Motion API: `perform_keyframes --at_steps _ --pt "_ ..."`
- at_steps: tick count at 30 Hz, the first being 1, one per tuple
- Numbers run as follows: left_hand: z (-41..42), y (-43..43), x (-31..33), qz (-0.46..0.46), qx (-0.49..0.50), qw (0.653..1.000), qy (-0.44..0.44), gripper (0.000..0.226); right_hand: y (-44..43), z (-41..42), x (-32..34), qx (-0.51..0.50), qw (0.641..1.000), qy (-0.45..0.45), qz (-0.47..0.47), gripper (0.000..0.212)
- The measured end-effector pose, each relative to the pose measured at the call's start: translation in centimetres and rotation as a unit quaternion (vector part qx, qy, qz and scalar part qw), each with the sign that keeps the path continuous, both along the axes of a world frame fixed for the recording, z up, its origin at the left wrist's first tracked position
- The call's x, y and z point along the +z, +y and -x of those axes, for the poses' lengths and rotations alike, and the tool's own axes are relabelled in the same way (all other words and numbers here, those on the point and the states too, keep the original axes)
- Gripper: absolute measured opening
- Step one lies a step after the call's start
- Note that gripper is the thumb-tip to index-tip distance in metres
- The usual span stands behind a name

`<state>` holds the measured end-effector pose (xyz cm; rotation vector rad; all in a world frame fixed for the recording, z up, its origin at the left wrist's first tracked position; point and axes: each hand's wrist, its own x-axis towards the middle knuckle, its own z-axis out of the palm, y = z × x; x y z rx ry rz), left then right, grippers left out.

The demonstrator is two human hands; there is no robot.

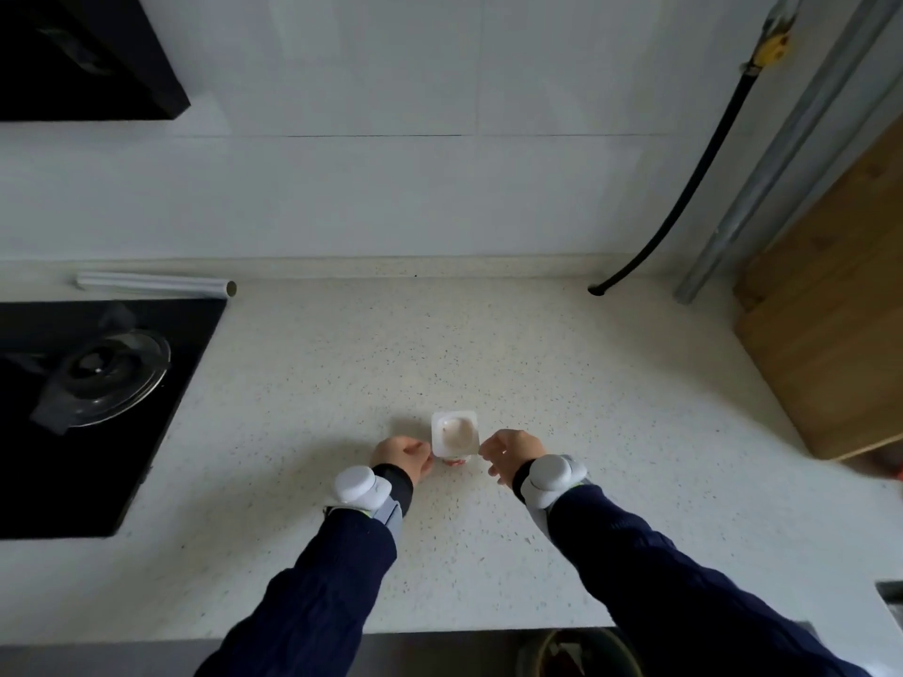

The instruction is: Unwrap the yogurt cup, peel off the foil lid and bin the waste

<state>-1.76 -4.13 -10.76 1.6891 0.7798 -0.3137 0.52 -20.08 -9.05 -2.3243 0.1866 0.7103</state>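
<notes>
The yogurt cup (455,462) stands on the speckled white counter (342,383), just ahead of both hands. It has a red label on its near side. Its square white top (454,432) faces up and shows a round pinkish patch. My left hand (403,456) is curled against the cup's left side and holds it. My right hand (510,452) pinches a thin edge at the top's near right corner, which looks like the foil lid. I cannot tell how much of the foil is lifted.
A black hob (97,408) with a glass pan lid (110,378) fills the left. A roll of film (156,285) lies by the back wall. A wooden board (830,310) leans at the right, beside a black hose (684,188). A bin (581,652) sits below the counter's front edge.
</notes>
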Motion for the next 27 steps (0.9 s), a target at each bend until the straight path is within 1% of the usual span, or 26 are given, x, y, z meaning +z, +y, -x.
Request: perform_keyframes --at_steps 1,4,8,13,16,18,20,23,25,27 --pt "0.0 -0.1 0.0 0.005 0.001 1.000 0.002 0.016 0.1 -0.1 0.0 0.002 1.000 0.003 -0.002 0.027" --pt "-0.1 -0.3 -0.2 0.011 0.002 1.000 0.001 0.021 0.5 -0.2 0.2 -0.006 0.999 0.005 -0.031 0.021" --pt "-0.3 0.1 0.1 -0.016 0.000 1.000 0.003 0.018 1.2 -0.6 0.1 0.001 0.999 -0.014 -0.046 0.017" --pt "-0.7 2.1 0.5 -0.033 0.015 0.999 0.001 0.018 3.2 -1.1 0.1 0.017 0.998 -0.022 -0.064 0.017" --pt "-0.9 3.2 0.5 -0.015 0.035 0.999 -0.008 0.017 4.3 -1.2 -0.1 0.030 0.997 -0.021 -0.062 0.017" --pt "-0.8 3.4 0.3 -0.007 0.039 0.999 -0.009 0.015 4.6 -1.1 -0.1 0.030 0.997 -0.020 -0.066 0.010" --pt "-0.9 3.4 0.3 -0.008 0.034 0.999 -0.008 0.018 4.9 -1.1 -0.1 0.026 0.997 -0.019 -0.068 0.008" --pt "-0.8 3.5 0.7 -0.014 0.019 1.000 -0.004 0.019 4.7 -1.1 0.3 0.032 0.998 0.002 -0.045 0.012" --pt "-0.6 3.5 1.4 -0.027 -0.012 1.000 0.002 0.015 4.5 -1.2 0.2 0.042 0.999 0.017 -0.026 0.024" --pt "-0.5 3.8 2.1 -0.055 -0.050 0.997 0.010 0.022 4.3 -1.5 0.6 0.076 0.997 0.013 0.016 0.032"
